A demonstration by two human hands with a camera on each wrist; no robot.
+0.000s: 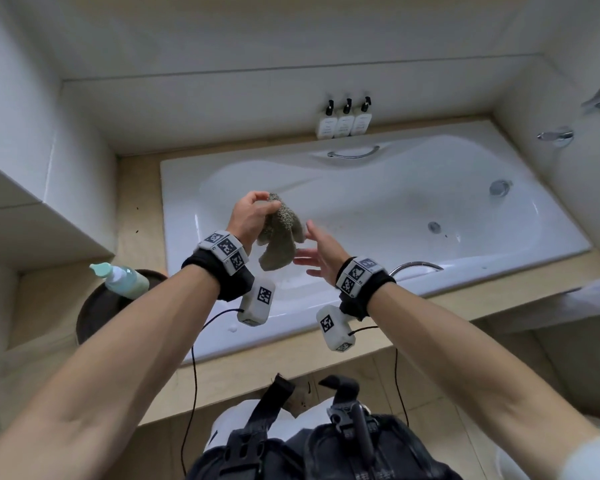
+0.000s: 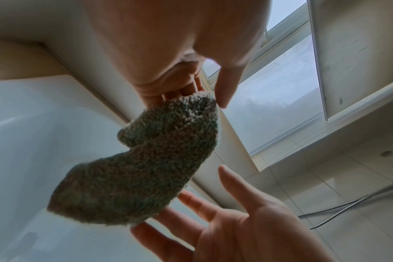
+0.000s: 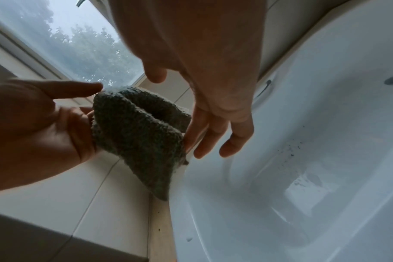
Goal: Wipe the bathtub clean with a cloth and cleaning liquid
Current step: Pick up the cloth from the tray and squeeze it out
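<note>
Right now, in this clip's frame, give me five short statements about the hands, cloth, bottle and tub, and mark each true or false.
1. The left hand pinches the cloth by its top. True.
2. The right hand grips the cloth in a closed fist. False: its fingers are spread open beside the hanging cloth.
3. The cloth lies flat on the bathtub floor. False: it hangs in the air above the tub.
4. The cleaning liquid bottle stands left of the tub, held by no hand. True.
5. Three pump bottles stand on the ledge behind the tub. True.
</note>
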